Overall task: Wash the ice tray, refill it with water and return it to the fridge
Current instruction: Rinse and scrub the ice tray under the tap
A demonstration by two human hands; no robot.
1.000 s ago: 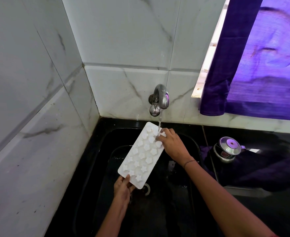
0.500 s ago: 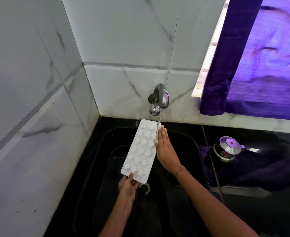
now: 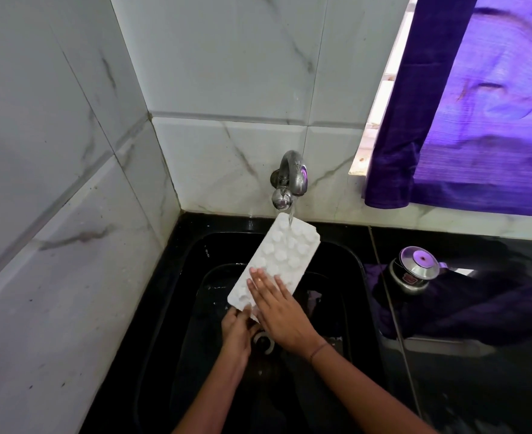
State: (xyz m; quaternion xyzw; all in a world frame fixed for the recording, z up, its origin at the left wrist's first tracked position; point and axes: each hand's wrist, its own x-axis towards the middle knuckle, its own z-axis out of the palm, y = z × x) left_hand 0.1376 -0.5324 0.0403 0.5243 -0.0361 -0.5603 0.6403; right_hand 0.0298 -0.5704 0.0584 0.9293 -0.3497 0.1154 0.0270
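A white ice tray (image 3: 285, 253) with flower-shaped moulds is tilted over the black sink (image 3: 349, 264), its far end under the running steel tap (image 3: 291, 180). Water falls onto the tray's upper end. My left hand (image 3: 238, 330) grips the tray's near corner from below. My right hand (image 3: 277, 303) lies flat on the tray's lower part with straight fingers pressing its surface.
White marble tiles wall in the sink on the left and behind. A steel lidded container (image 3: 413, 272) sits on a dark cloth (image 3: 465, 308) on the black counter to the right. A purple curtain (image 3: 465, 98) hangs at the upper right. The drain (image 3: 263, 339) shows beneath my hands.
My right hand has slid from the tray's far end, along its right edge, down to its near part. The tray has turned slightly, its far end further right under the water.
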